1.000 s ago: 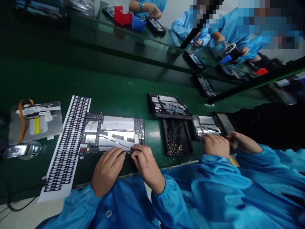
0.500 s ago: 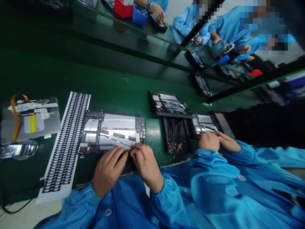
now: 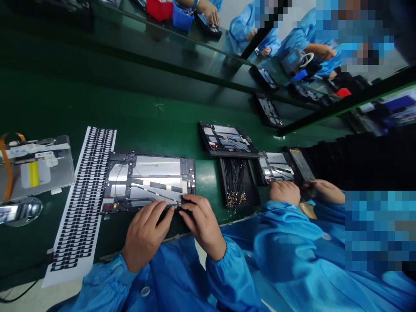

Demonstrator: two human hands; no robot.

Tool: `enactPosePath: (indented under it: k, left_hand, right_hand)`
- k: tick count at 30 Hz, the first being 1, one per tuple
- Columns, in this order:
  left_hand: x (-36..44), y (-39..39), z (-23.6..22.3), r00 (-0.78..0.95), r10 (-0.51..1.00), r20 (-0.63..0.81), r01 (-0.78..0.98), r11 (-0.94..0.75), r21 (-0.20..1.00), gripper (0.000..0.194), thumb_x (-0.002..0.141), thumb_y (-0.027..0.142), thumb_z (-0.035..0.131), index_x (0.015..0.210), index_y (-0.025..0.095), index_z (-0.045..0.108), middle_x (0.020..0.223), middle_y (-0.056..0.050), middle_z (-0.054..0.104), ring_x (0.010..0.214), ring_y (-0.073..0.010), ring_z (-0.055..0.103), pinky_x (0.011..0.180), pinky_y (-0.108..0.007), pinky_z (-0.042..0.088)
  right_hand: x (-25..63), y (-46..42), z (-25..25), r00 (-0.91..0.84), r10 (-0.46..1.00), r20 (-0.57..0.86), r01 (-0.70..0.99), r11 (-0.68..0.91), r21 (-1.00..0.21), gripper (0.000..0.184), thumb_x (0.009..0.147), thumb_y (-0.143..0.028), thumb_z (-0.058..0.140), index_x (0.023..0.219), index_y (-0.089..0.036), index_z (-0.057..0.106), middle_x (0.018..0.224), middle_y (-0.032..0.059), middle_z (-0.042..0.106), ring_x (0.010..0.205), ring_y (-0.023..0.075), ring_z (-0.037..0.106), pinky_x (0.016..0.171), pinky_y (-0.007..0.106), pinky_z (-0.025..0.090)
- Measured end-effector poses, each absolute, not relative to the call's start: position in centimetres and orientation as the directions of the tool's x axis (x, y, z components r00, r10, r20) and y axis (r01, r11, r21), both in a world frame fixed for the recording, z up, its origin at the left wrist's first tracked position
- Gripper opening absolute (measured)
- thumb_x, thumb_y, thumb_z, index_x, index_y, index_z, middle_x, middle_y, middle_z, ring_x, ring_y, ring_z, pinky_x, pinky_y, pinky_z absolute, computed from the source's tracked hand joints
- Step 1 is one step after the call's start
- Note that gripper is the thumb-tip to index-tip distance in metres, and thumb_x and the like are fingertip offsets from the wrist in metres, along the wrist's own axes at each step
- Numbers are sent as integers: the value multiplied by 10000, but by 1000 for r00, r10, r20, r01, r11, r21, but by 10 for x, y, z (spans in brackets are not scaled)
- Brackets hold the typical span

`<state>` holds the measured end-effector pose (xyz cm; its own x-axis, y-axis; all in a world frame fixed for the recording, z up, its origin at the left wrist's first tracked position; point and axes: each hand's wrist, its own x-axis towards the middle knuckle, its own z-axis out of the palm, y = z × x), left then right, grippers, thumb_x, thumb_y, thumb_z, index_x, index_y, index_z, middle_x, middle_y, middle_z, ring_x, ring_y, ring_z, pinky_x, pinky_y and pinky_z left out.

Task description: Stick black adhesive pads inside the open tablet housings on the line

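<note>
At the left edge of the frame lies a grey panel (image 3: 59,175) with an orange ribbon cable (image 3: 9,173) arching over it, and a shiny metal piece (image 3: 19,211) just below. Next, a white sheet of black stickers (image 3: 81,199) runs on a slant. Left of centre, an opened tablet (image 3: 157,167) lies flat on the green table (image 3: 156,125), its left edge at the sheet. The person's left hand (image 3: 146,234) rests at its lower edge, fingers together and thumb slightly apart; the right hand (image 3: 204,223) is just beside, fingers bent at the lower right corner. Whether either pinches anything, I cannot tell. At upper centre, a red bin (image 3: 159,9) and a blue bin (image 3: 182,18) stand side by side. Right of centre, a second tablet (image 3: 229,138) overlaps the top of a black tray (image 3: 251,190) holding thin black cables (image 3: 236,177). Farther right, a co-worker's hand (image 3: 285,193) is at a third tablet (image 3: 277,165).
</note>
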<state>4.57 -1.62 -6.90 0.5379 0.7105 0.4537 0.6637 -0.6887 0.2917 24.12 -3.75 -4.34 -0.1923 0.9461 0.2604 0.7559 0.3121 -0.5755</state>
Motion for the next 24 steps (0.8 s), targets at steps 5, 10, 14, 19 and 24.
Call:
enactPosePath:
  k: [5, 10, 14, 19, 24]
  left_hand:
    - [53, -13, -67, 485, 754, 443, 678, -644, 353, 206, 894, 170, 631, 1091, 200, 681, 1182, -92, 689, 1145, -259, 610, 976, -409, 481]
    - [59, -11, -67, 480, 766, 427, 674, -634, 379, 171, 909, 163, 606, 1049, 214, 690, 1163, -79, 693, 1116, -240, 615, 959, -388, 468]
    - [60, -9, -66, 480, 776, 410, 679, -624, 386, 153, 924, 171, 588, 1011, 231, 699, 1148, -66, 691, 1098, -237, 612, 932, -381, 462]
    - [60, -6, -63, 506, 777, 374, 678, -627, 384, 160, 934, 188, 574, 1017, 244, 699, 1162, -62, 682, 1097, -243, 604, 904, -384, 455]
    - [60, -4, -62, 528, 762, 374, 676, -644, 358, 168, 939, 190, 562, 1017, 250, 699, 1160, -64, 680, 1091, -249, 599, 891, -388, 449]
  right_hand:
    - [249, -41, -50, -154, 942, 297, 735, 310, -602, 209, 962, -182, 604, 1164, -231, 621, 1161, 101, 648, 1098, 228, 618, 923, 414, 543]
    - [245, -37, -54, -137, 937, 320, 730, 314, -607, 172, 963, -175, 601, 1118, -236, 647, 1118, 89, 662, 1063, 221, 620, 890, 409, 542]
    - [246, -36, -54, -143, 937, 318, 719, 320, -618, 148, 958, -157, 603, 1079, -226, 652, 1110, 87, 664, 1059, 221, 608, 889, 406, 529]
    - [248, -36, -54, -172, 941, 293, 719, 323, -616, 136, 964, -156, 592, 1069, -222, 648, 1135, 88, 665, 1075, 222, 603, 908, 405, 514]
    - [248, -37, -53, -182, 939, 292, 725, 328, -606, 131, 976, -163, 574, 1074, -226, 633, 1128, 85, 662, 1060, 222, 606, 894, 403, 512]
